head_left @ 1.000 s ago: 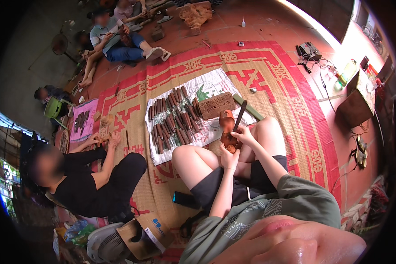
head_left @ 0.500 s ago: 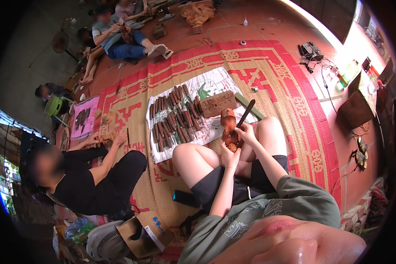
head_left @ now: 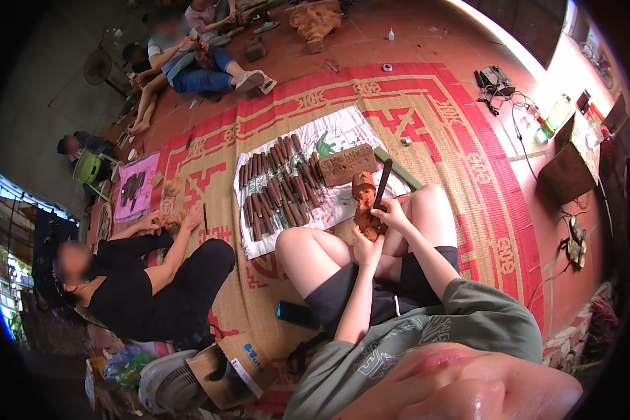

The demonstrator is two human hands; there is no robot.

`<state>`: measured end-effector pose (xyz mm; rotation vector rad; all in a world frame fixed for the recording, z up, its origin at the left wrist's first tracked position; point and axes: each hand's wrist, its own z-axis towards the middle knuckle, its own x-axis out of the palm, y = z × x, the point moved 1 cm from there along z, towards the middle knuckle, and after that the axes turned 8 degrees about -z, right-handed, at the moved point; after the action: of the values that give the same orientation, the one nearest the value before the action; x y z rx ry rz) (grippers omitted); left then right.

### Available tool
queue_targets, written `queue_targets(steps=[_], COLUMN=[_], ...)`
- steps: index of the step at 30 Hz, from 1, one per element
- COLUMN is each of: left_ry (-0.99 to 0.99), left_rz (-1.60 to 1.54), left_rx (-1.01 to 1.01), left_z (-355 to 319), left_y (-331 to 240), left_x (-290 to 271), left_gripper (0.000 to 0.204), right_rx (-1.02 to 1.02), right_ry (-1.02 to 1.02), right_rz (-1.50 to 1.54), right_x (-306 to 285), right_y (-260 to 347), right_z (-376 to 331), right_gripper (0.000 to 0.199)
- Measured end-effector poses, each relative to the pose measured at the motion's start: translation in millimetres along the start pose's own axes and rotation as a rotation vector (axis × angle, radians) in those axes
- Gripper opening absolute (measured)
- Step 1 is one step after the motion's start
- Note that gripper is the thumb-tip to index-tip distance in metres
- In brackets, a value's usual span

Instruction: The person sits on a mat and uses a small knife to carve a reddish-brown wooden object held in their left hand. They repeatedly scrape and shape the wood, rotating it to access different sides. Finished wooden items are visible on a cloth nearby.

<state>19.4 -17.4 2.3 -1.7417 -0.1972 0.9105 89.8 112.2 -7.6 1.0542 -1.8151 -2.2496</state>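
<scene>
From the head view, the person sits on a red and tan mat (head_left: 462,175) with knees drawn up. The left hand (head_left: 368,246) is clenched around the lower part of a reddish wood carving (head_left: 363,203), propping it upright between the knees, just above the left thigh. The right hand (head_left: 393,212) grips the handle of a dark chisel (head_left: 383,183), whose blade slants up and away past the carving's top; the tool lies against the carving's right side.

Just beyond the knees, a white sheet (head_left: 315,136) is spread on the mat's middle. Rows of dark-handled tools (head_left: 276,185) lie on it, packed side by side, and a brown wooden block (head_left: 347,164) sits at the sheet's right edge, close to the carving's top. A green bar (head_left: 399,168) lies slanted on the mat, just right of the block.

To the left, another person in black (head_left: 147,280) sits at the mat's left edge, both hands down near small pale pieces. A dark phone (head_left: 296,314) lies on the mat beside the wearer's left thigh. A fan (head_left: 175,385) stands near the lower edge. Far up, more people (head_left: 189,56) sit on the red floor (head_left: 427,42), well apart from the mat's top edge.
</scene>
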Motion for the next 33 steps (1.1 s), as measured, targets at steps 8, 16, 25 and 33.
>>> queue_targets(steps=[8, 16, 25, 33], left_ry=[-0.016, -0.028, -0.05, -0.077], left_rz=[-0.014, -0.037, -0.034, -0.021], left_rx=[0.01, 0.018, 0.075, 0.091], left_z=[2.6, 1.1, 0.7, -0.3], left_y=[6.1, 5.4, 10.4, 7.5], left_x=[1.8, -0.2, 3.8, 2.4], left_gripper=[0.071, 0.071, 0.074, 0.073], right_rx=[-0.086, -0.044, -0.032, 0.121], right_ry=[-0.144, -0.035, 0.018, -0.046], right_rz=[-0.001, -0.056, 0.23, 0.228], right_x=[2.0, 2.5, 0.5, -2.0], right_y=[-0.2, -1.5, -11.4, -1.7], right_z=[10.8, 3.1, 13.3, 6.5], right_gripper=[0.014, 0.016, 0.018, 0.016])
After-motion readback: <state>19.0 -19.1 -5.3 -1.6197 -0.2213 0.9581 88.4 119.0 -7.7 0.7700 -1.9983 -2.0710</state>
